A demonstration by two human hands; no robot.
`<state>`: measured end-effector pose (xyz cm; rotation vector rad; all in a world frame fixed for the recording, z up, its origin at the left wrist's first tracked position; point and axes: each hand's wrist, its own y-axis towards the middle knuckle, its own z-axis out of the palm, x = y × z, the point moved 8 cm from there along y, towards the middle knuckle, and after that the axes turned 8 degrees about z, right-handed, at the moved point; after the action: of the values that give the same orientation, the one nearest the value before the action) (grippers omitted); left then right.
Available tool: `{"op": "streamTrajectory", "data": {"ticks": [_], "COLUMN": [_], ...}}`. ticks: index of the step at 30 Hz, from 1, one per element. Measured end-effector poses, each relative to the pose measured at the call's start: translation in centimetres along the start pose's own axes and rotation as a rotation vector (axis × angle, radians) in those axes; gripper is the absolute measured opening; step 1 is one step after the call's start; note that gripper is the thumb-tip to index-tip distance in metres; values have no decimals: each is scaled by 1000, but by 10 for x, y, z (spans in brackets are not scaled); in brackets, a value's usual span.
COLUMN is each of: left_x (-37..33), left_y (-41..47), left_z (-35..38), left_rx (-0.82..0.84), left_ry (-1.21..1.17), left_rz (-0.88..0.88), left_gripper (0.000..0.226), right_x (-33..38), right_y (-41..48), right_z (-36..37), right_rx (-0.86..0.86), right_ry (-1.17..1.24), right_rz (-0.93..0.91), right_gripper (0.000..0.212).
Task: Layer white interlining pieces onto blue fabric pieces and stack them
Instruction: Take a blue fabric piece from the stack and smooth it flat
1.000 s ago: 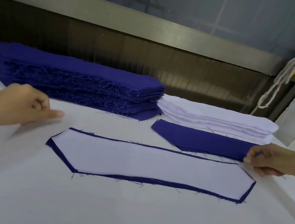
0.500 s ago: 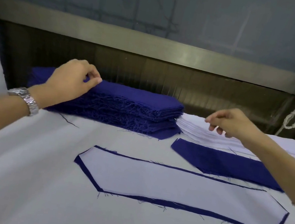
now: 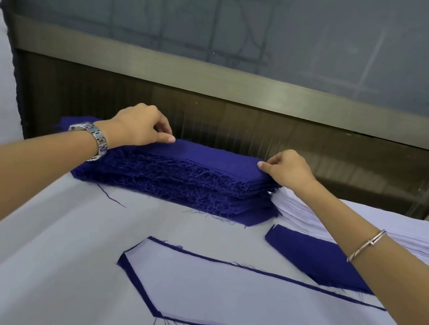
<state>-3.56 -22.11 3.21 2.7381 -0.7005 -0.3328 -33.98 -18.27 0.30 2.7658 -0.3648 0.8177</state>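
Tabletop under white cloth, metal rail behind

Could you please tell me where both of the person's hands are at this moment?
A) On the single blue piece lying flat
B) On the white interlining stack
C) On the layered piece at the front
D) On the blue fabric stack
D: the left hand and the right hand each pinch at the top layer of the blue fabric stack, one near each end.

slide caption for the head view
Left hand and right hand pinch the top of the dark blue fabric stack beside the white interlining stack.
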Motion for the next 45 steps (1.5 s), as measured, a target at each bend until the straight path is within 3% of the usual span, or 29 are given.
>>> {"op": "streamTrajectory", "data": {"ticks": [7,19,21,26,29,34,39,45], "left_x": [1,2,1,4,6,8,12,23], "left_y": [8,10,11,13,14,18,19,12], "left_z": [17,21,22,24,26,24,24,9], "left_rx": [88,33,28,27,21,11,25,-119], "left_ry": [-145,-165,-166,-187,-196,-110,-67,21], "left_rz": [17,17,10,-17,-25,17,58,46], "left_gripper": [43,35,34,39,46,58,45,42], "right_x": [1,2,4,4,0,-7,-12,-11], "right_y": [14,27,27,26,26,20,6,-4], "right_z": [8,10,11,5,-5,-12,-16,-18], "right_rx": [74,44,71,42,-47,-85,-86,-83], "right_ry": [37,245,235,217,244,320,462,517], "right_rz": [57,14,-6,-38,-71,-147,-212,-255], "right_gripper": [46,7,20,6,16,21,23,14]}}
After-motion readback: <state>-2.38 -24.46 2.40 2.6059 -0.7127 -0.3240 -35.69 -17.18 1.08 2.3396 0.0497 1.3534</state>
